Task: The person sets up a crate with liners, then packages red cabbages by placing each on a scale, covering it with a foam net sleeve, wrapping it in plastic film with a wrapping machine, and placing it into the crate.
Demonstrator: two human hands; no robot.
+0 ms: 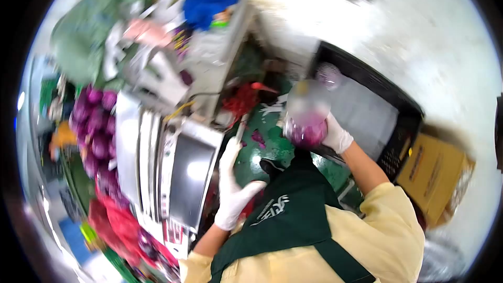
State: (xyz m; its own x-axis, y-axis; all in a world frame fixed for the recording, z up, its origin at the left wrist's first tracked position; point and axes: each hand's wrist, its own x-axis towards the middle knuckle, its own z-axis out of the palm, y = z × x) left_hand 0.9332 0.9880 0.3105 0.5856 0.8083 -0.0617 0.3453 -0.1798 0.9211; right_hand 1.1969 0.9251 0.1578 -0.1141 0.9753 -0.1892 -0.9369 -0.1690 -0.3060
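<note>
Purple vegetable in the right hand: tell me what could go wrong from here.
The purple vegetable looks round and glossy, and only the right hand is on it, so it could slip and drop short of the black crate.

Purple scraps lie on the shiny green floor near the dark shoe; a step there might skid.
</note>
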